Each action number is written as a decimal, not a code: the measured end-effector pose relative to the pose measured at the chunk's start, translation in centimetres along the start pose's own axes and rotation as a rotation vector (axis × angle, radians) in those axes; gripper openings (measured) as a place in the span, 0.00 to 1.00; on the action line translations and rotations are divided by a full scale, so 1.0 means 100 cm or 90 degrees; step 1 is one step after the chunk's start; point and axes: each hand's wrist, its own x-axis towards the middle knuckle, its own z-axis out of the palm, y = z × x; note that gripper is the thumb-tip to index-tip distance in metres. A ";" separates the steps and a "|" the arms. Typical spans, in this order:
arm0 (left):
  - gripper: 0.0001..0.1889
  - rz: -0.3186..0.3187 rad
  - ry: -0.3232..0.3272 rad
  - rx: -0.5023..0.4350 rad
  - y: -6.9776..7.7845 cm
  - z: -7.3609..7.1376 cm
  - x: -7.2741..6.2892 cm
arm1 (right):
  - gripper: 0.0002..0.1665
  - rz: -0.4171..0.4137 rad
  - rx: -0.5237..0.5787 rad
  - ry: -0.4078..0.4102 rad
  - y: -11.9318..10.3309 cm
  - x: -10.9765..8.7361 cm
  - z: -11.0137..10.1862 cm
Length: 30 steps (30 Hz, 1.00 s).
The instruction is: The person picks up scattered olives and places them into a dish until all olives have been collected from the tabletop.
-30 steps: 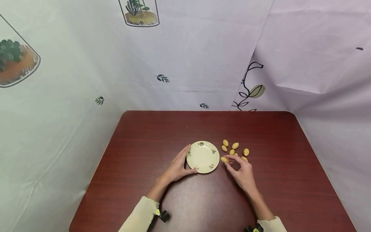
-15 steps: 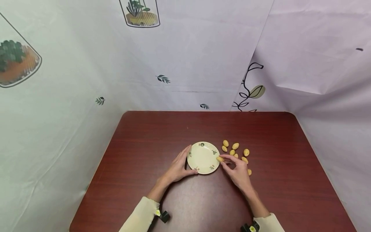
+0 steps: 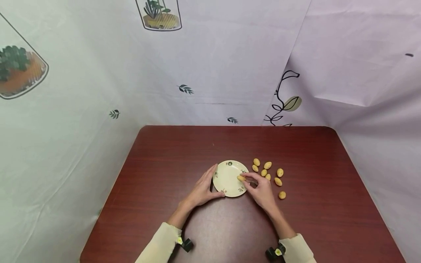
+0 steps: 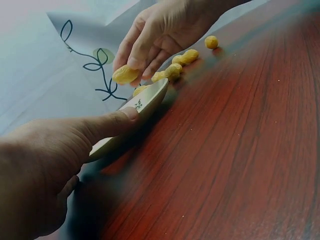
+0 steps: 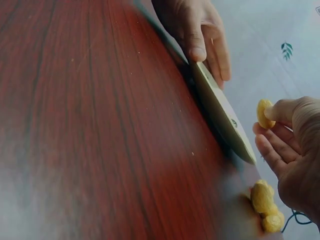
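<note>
A small yellow oval piece with a bumpy skin point(image 3: 241, 178) is pinched between the thumb and fingers of my right hand point(image 3: 261, 189). In the left wrist view this oval piece point(image 4: 125, 75) hangs above the plate, apart from it. The round cream plate point(image 3: 230, 179), patterned with small motifs around its rim, lies on the table. My left hand point(image 3: 200, 190) steadies its left side, fingers straight along the edge and thumb on the near rim. The right wrist view shows the left thumb point(image 5: 196, 50) on the plate's edge.
Several similar yellow oval pieces point(image 3: 268, 165) lie loose on the dark red table point(image 3: 174, 146), right of the plate. The nearest one point(image 3: 282, 195) sits apart from the others. White patterned cloth point(image 3: 210, 65) hangs behind and along both sides.
My right hand has moved left with the yellow oval piece, from beside the plate to over its right part. The loose piece nearest me has come into view. My left hand has stayed put.
</note>
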 end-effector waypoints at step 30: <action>0.62 0.007 0.005 -0.005 -0.001 0.001 0.000 | 0.12 0.005 -0.035 -0.059 -0.005 0.025 0.056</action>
